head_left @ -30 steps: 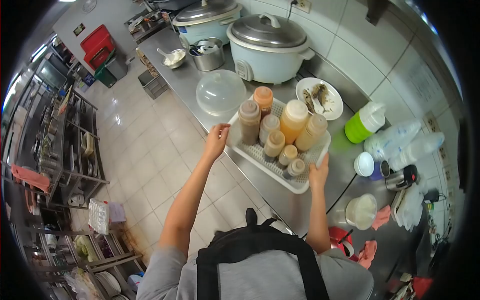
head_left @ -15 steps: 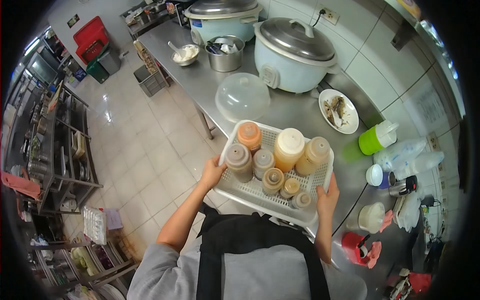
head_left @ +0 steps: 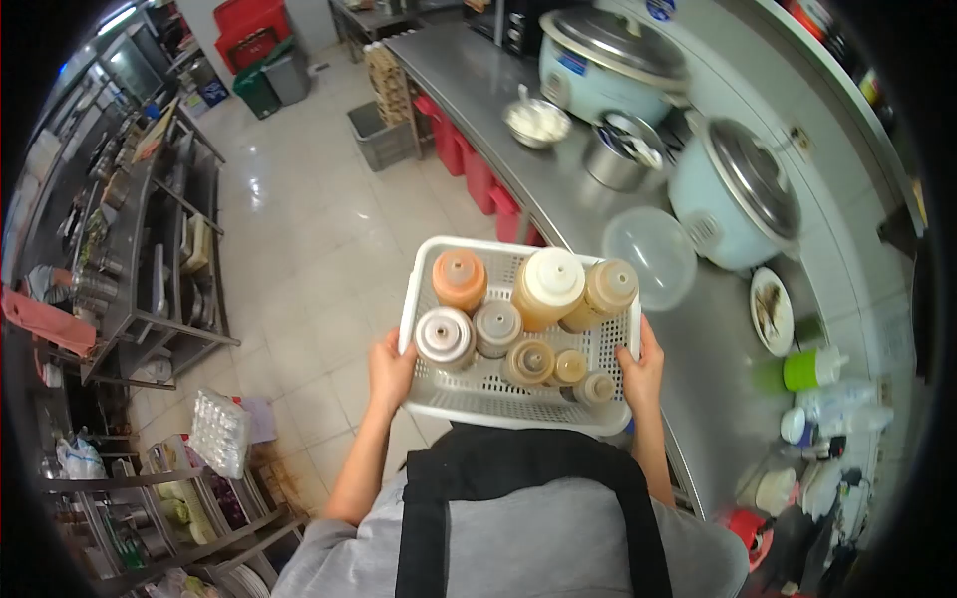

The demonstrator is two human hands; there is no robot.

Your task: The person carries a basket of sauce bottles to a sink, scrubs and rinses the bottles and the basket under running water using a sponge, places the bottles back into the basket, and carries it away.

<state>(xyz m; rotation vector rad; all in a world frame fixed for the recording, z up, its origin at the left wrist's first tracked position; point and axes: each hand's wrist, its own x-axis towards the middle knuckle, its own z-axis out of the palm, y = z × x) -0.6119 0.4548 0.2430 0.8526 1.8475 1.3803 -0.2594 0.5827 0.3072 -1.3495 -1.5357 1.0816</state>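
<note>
A white perforated plastic basket (head_left: 478, 407) is held level in front of my apron, off the steel counter. My left hand (head_left: 392, 371) grips its left side and my right hand (head_left: 640, 371) its right side, each with the thumb at the rim. Inside stand several squeeze bottles: an orange-filled one (head_left: 460, 280), a large white-capped one (head_left: 549, 288), a tan one (head_left: 605, 296), a greyish one (head_left: 445, 337) and smaller ones, such as a brown-topped bottle (head_left: 529, 363). The fingers under the rim are partly hidden.
Along the steel counter (head_left: 698, 369) to my right are a clear plastic dome (head_left: 650, 258), rice cookers (head_left: 738, 194), a metal pot (head_left: 616, 159), a bowl of white food (head_left: 537, 124) and a plate with scraps (head_left: 771, 311). Steel shelving (head_left: 164, 284) stands left, beyond the tiled floor (head_left: 289, 299).
My view has turned left and the basket has come away from the counter edge, out over the floor. Both hands keep their hold on it. Red bins under the counter now show.
</note>
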